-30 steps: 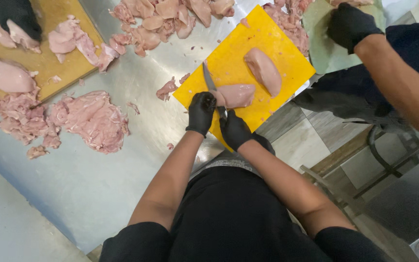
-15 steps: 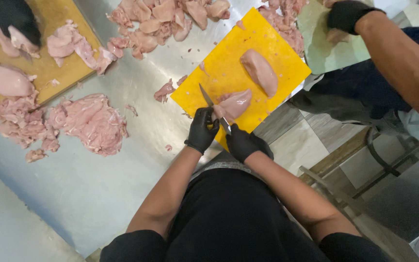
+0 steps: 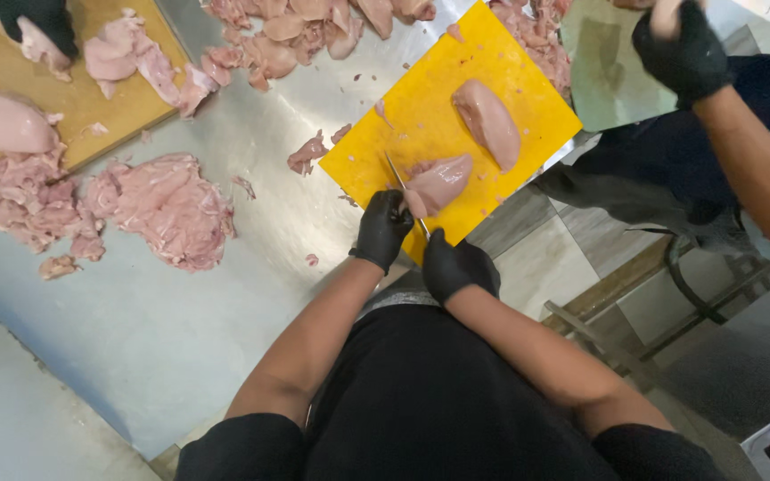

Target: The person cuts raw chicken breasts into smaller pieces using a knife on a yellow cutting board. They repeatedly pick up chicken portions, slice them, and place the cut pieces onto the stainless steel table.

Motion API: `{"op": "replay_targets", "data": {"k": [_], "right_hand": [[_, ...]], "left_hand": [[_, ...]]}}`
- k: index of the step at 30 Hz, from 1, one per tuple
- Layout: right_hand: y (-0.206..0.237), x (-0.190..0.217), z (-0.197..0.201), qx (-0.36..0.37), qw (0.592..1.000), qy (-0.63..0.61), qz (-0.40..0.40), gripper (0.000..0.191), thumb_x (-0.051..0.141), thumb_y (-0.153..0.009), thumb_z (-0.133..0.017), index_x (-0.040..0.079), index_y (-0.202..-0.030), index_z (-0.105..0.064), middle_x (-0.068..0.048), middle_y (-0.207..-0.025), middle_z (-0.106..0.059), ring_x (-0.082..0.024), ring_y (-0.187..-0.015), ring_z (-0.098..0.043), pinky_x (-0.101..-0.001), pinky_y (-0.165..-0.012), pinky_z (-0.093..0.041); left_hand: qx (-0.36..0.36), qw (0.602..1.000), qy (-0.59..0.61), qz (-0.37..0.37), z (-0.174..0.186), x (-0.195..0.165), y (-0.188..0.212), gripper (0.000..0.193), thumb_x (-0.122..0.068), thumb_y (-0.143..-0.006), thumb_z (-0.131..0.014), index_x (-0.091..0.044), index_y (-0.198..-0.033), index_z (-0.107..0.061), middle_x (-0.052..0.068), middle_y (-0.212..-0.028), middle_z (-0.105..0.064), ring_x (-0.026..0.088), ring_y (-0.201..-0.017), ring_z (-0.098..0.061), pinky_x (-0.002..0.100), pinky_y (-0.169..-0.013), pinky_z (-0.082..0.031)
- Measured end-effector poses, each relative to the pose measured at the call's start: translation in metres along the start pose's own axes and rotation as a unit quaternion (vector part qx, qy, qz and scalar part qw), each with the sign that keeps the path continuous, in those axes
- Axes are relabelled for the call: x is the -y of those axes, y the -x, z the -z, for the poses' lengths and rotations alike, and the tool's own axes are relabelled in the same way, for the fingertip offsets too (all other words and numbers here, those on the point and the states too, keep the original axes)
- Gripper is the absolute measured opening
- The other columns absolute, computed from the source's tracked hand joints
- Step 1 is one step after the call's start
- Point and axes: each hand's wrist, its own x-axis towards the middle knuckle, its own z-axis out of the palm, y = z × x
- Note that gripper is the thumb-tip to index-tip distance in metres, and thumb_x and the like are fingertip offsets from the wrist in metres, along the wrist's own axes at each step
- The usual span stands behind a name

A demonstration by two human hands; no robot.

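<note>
A pale pink raw chicken breast (image 3: 439,183) lay on the square yellow plastic cutting board (image 3: 421,116), pinned by the black-gloved left hand (image 3: 382,229); the black-gloved right hand (image 3: 456,264) was closed around a thin steel knife (image 3: 400,183).

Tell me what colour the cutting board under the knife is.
Bright yellow; the cutting board shows best in the head view, on the steel table.

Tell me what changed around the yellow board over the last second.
The right hand drew back off the board's near edge and now looks closed, though whether on the handle is unclear. The left hand moved onto the end of the near chicken piece, beside the knife. The co-worker's gloved hand shifted a little. The yellow board, the second chicken piece and the meat piles stayed put.
</note>
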Motion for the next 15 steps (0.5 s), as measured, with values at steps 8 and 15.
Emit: {"op": "replay_targets", "data": {"k": [8, 15], "right_hand": [[-0.028, -0.017, -0.017, 0.051, 0.961, 0.172, 0.209, 0.027, 0.022, -0.100, -0.045, 0.006, -0.120, -0.053, -0.025, -0.111, -0.071, -0.047, -0.103, -0.067, -0.0577, -0.084, -0.051], [0.009, -0.082, 0.039, 0.096, 0.970, 0.087, 0.204, 0.058, 0.015, -0.094, -0.051, 0.014, -0.149, -0.033, -0.029, -0.119, -0.066, -0.049, -0.103, -0.066, -0.0545, -0.087, -0.051]], "left_hand": [[-0.011, 0.997, 0.038, -0.062, 0.017, -0.022, 0.000, 0.049, -0.007, -0.074, -0.075, -0.001, -0.118, -0.054, 0.023, -0.109, -0.058, 0.045, -0.102, -0.059, 0.048, -0.085, -0.051], [-0.029, 0.997, 0.070, 0.002, -0.013, 0.004, -0.019, 0.022, -0.005, -0.088, -0.069, -0.014, -0.107, -0.060, 0.010, -0.103, -0.067, 0.031, -0.102, -0.068, 0.039, -0.090, -0.054]]}}
